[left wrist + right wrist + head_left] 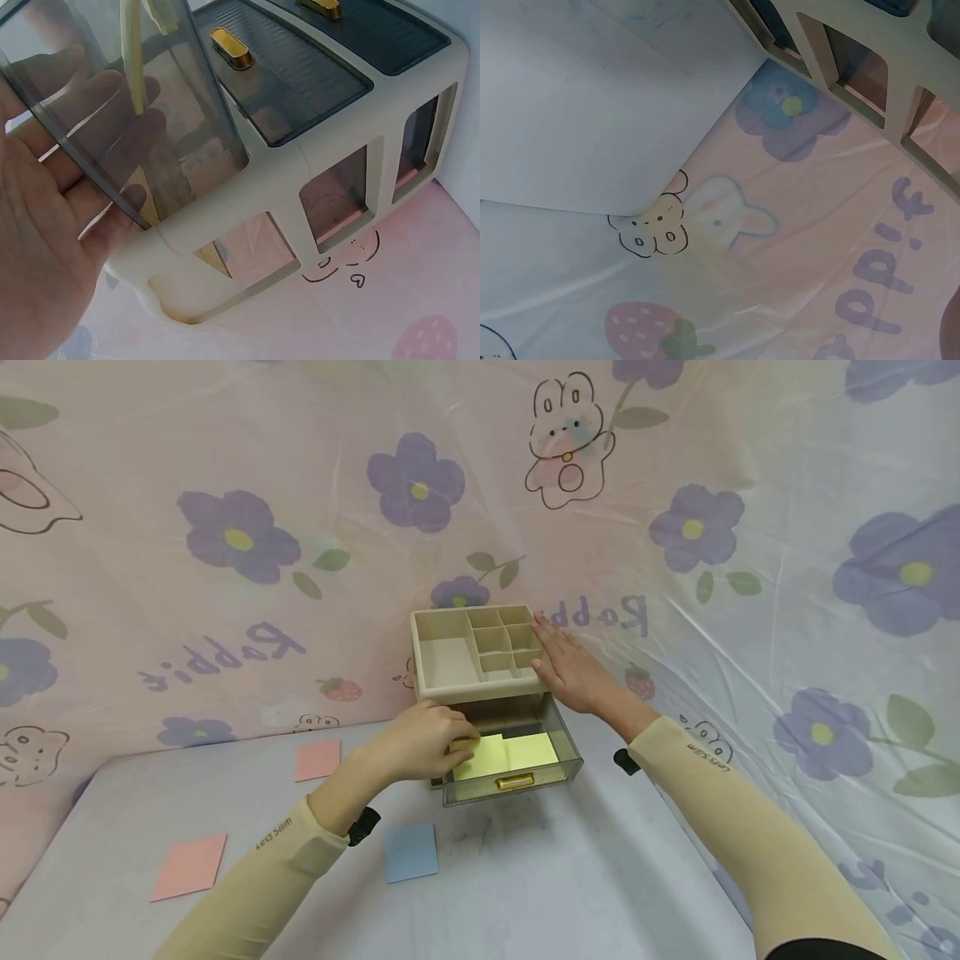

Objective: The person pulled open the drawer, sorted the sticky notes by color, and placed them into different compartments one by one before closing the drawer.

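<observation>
A cream desktop organizer stands by the back wall, its compartmented tray on top. Below it a smoky see-through drawer with a gold handle is pulled out. Two yellow sticky-note pads are inside, the left one overlapping the other. My left hand reaches over the drawer's left wall and pinches the left pad at its left edge. Through that wall, the left wrist view shows the fingers beside the pad's edge. My right hand rests on the organizer's upper right rim, fingers straight.
Two pink sticky notes lie on the left of the white table. A blue note is in front of the organizer. Printed cloth hangs right behind. Shut lower drawers show in the left wrist view.
</observation>
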A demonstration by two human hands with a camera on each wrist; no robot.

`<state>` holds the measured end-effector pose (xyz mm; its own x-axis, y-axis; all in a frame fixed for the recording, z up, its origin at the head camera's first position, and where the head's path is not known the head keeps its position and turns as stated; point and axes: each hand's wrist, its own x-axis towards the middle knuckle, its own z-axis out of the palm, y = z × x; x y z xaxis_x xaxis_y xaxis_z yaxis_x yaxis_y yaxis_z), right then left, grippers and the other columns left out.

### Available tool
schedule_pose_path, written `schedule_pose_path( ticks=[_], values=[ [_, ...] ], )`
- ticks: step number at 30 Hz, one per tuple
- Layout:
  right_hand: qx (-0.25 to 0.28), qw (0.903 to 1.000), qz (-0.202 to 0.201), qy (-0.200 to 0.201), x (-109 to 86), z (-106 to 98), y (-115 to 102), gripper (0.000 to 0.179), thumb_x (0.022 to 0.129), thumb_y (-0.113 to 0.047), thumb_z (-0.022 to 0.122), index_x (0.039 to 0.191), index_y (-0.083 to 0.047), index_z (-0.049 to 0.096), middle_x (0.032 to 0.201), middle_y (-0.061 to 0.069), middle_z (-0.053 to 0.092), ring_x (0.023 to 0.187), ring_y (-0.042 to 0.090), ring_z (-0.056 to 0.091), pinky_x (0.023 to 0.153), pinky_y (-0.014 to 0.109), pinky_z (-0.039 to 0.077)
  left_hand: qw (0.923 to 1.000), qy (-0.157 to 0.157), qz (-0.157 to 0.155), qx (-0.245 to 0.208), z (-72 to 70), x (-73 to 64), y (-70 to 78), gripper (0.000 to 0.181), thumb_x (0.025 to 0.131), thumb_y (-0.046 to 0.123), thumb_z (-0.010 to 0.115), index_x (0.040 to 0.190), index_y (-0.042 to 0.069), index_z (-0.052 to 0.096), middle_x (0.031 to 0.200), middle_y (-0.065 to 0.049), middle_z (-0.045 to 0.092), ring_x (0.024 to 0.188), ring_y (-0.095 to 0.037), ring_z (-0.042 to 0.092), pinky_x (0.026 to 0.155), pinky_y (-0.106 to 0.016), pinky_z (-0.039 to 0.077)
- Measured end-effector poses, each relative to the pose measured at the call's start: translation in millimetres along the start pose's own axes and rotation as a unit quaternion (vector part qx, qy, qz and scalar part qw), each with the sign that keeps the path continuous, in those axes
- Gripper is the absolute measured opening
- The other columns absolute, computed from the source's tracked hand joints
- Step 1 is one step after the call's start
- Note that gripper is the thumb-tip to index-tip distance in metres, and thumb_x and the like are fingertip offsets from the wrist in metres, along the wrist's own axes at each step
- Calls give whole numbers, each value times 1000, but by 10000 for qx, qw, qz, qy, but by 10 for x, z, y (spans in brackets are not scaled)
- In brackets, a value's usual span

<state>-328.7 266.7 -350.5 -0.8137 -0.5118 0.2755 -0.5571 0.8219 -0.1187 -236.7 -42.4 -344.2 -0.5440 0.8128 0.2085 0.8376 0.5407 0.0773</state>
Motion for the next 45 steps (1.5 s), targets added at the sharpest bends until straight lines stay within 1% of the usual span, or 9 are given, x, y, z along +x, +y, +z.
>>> schedule_pose_path(
  ticks=[7,12,20,28,32,36,39,42,45],
  values=[
    [93,9999,45,0,-6,-15,-11,70,113,-44,28,167,-5,5,175,10,-3,161,31,4,130,50,7,9997,-221,-84,98,5,-1,-8,22,101,28,68,116,14,77,110,3,78,99,-13,73,104,-43,49],
    [101,9999,-6,38,-4,-5,4,71,113,-46,26,167,-5,6,175,11,-1,160,31,5,129,53,9,9993,-306,-140,155,1,-7,3,21,102,29,67,112,14,77,102,5,78,93,-13,73,104,-42,48],
    [136,9999,-57,87,10,14,21,71,113,-47,26,167,-5,7,175,11,0,160,31,5,128,55,11,9988,-298,-137,377,11,-18,-2,19,102,29,65,107,15,77,90,6,77,85,-15,72,106,-43,47],
    [170,9997,-69,165,0,0,9,69,114,-43,28,166,-2,10,175,12,1,160,31,8,128,55,13,9994,-161,-58,285,16,-19,-15,20,103,28,63,109,16,79,93,7,78,89,-16,73,110,-44,46],
    [158,9998,-62,121,0,8,16,69,114,-44,27,166,-3,8,175,11,0,160,31,6,129,53,10,9998,-146,-76,91,39,-26,-15,23,104,27,63,115,14,78,105,4,78,100,-18,72,112,-45,44],
    [174,9998,-45,84,-1,22,25,69,113,-43,28,167,-4,7,175,11,-1,160,30,5,129,52,9,9999,138,-46,-25,70,-52,7,25,103,24,67,122,11,76,117,0,77,111,-22,70,112,-45,45],
    [157,9998,-24,71,-1,30,31,69,113,-44,27,167,-5,6,175,10,-2,161,29,5,129,52,9,9987,504,-17,-89,88,-89,44,26,101,21,69,124,10,75,118,-1,76,113,-23,69,111,-45,47],
    [126,9999,-17,67,-5,29,31,70,113,-45,27,167,-5,5,175,10,-2,161,29,4,129,52,9,9960,860,-87,-235,102,-137,99,26,101,21,68,125,12,74,119,0,75,115,-23,68,109,-45,49],
    [98,9999,-22,69,-10,18,25,70,113,-45,26,167,-5,5,175,10,-1,161,29,4,129,53,10,9904,1236,-217,-581,114,-185,180,26,101,20,68,126,13,72,122,1,73,118,-21,66,104,-44,52]
  ],
)
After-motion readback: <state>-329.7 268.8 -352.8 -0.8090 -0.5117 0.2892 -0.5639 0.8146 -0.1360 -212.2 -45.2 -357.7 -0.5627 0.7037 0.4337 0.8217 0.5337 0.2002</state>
